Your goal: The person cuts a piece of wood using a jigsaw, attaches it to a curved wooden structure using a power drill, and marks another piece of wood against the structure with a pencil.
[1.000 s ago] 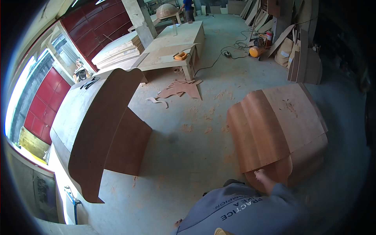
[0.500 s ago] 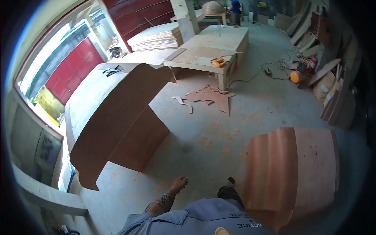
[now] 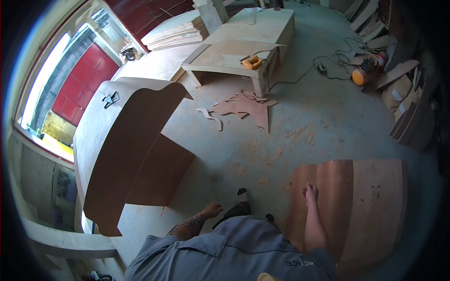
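Note:
My left hand hangs in front of my body, its fingers loosely curled with no object showing in them. It is nearest to the curved brown panel structure on the left, which has a pale top and a wavy edge, and does not touch it. My right hand is held forward with the fingers closed and nothing visible in them. Below it in view stands a curved wooden piece, with reddish-brown ribbed bends and a paler flat face. Whether the hand touches that piece I cannot tell. A small black-and-silver tool lies on the pale top.
Brown sheet offcuts and sawdust lie on the floor ahead. A low worktable bears an orange power tool with its cord trailing to the right. Stacked sheets stand behind. Boards and an orange-and-black machine line the right side.
The view has tilted down and I have stepped forward. My right hand has come into view over the curved wooden piece. My left hand has shifted slightly left and stays curled.

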Action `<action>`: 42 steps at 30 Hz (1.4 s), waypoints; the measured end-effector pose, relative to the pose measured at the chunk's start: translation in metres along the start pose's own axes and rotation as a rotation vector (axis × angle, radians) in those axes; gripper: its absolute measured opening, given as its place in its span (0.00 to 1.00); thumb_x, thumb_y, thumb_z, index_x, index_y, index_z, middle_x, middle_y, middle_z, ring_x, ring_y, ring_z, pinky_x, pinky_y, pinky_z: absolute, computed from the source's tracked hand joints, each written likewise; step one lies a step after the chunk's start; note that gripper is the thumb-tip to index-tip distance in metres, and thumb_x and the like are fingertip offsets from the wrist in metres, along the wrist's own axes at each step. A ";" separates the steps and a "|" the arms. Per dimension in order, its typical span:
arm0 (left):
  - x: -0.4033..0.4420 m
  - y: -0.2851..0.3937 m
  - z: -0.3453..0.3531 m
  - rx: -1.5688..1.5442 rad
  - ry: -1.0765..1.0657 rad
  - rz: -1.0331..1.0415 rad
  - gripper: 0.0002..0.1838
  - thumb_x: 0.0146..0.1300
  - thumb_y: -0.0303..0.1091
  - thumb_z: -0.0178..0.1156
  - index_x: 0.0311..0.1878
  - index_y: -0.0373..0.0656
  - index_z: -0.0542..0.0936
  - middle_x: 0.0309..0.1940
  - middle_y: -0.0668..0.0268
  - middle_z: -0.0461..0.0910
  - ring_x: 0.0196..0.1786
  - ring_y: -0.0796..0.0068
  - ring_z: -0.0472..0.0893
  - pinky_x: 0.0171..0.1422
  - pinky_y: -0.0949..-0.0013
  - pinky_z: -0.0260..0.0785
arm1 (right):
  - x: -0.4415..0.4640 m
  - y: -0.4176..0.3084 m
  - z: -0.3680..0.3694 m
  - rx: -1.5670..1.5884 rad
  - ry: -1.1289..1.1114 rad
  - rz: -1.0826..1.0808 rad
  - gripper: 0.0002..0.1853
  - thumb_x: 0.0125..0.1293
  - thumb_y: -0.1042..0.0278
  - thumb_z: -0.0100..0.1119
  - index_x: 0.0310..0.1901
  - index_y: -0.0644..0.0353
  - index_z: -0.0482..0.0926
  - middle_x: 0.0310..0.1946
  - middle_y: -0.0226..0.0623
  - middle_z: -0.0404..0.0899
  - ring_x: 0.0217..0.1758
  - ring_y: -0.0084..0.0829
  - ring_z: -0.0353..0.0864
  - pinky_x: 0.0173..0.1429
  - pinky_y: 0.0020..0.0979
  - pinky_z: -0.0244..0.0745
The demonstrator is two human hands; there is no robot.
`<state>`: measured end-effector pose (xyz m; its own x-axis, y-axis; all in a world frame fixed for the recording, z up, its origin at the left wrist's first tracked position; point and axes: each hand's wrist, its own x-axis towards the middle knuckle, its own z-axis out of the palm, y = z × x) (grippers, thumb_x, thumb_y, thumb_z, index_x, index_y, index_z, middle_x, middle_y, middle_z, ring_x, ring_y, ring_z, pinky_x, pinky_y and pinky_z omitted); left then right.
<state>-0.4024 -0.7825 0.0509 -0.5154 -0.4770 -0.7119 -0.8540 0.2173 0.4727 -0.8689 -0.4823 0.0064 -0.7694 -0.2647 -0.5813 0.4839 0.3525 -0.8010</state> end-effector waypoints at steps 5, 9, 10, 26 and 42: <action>0.020 0.008 -0.041 -0.156 -0.028 -0.176 0.26 0.72 0.49 0.60 0.60 0.36 0.85 0.47 0.54 0.89 0.49 0.63 0.89 0.55 0.59 0.80 | 0.024 0.030 0.026 -0.105 0.012 0.098 0.13 0.79 0.56 0.59 0.47 0.58 0.80 0.31 0.33 0.84 0.28 0.23 0.83 0.31 0.29 0.79; 0.063 0.014 -0.087 0.023 -0.117 -0.253 0.25 0.72 0.48 0.61 0.62 0.38 0.83 0.46 0.57 0.88 0.46 0.64 0.88 0.48 0.61 0.80 | 0.004 0.095 0.016 -0.394 0.056 0.272 0.21 0.71 0.52 0.64 0.45 0.68 0.87 0.36 0.48 0.89 0.37 0.38 0.90 0.43 0.41 0.83; 0.080 0.012 -0.102 0.055 -0.137 -0.248 0.24 0.72 0.48 0.61 0.60 0.38 0.83 0.45 0.57 0.88 0.45 0.65 0.87 0.46 0.61 0.79 | -0.008 0.110 0.015 -0.531 0.144 0.234 0.22 0.70 0.52 0.63 0.43 0.69 0.87 0.34 0.48 0.88 0.36 0.39 0.90 0.42 0.43 0.82; 0.551 0.330 -0.368 -0.066 0.000 0.202 0.15 0.70 0.41 0.61 0.51 0.40 0.85 0.33 0.64 0.86 0.32 0.70 0.84 0.33 0.62 0.76 | 0.161 -0.186 0.093 0.199 0.262 0.133 0.17 0.77 0.58 0.58 0.53 0.66 0.79 0.37 0.43 0.83 0.35 0.32 0.85 0.35 0.36 0.79; 0.691 0.642 -0.392 0.374 -0.045 0.403 0.23 0.69 0.50 0.64 0.52 0.38 0.87 0.45 0.52 0.89 0.48 0.56 0.87 0.55 0.55 0.79 | 0.450 -0.283 0.024 0.364 0.352 0.484 0.18 0.78 0.54 0.56 0.56 0.61 0.76 0.33 0.39 0.81 0.26 0.30 0.80 0.26 0.32 0.73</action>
<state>-1.2794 -1.3063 0.0659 -0.8023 -0.2587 -0.5380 -0.5512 0.6672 0.5011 -1.3419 -0.7227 -0.0323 -0.4920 0.1739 -0.8530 0.8677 0.0184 -0.4967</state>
